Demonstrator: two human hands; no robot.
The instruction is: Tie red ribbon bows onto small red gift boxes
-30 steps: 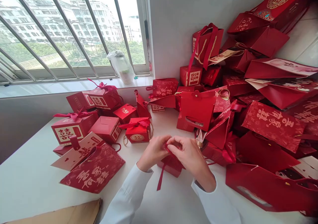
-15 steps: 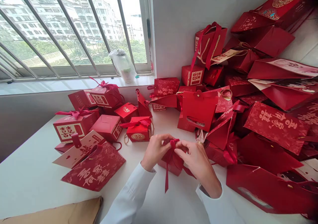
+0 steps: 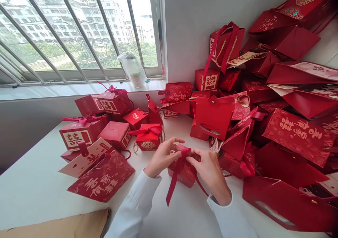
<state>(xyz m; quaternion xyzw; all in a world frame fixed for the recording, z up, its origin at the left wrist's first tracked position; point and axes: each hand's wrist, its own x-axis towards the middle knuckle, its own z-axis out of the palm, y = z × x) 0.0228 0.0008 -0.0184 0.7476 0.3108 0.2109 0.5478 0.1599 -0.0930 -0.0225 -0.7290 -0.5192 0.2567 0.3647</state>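
A small red gift box (image 3: 182, 174) sits on the white table (image 3: 34, 192) in front of me. A red ribbon (image 3: 174, 176) is gathered at its top, and two tails hang down over its front. My left hand (image 3: 161, 157) pinches the ribbon from the left with the index finger raised. My right hand (image 3: 208, 171) pinches the same ribbon from the right, just above the box. Both arms wear white sleeves.
A group of small red boxes (image 3: 116, 134) with bows stands at the left. A big heap of red paper bags (image 3: 290, 132) fills the right side up to the wall. A flat red bag (image 3: 102, 178) and brown cardboard (image 3: 60, 225) lie near left. A wrapped bottle (image 3: 132, 69) stands on the sill.
The ribbon's tails have come down longer over the box front. My hands shifted slightly right and apart at the knot, and my left index finger lifted.
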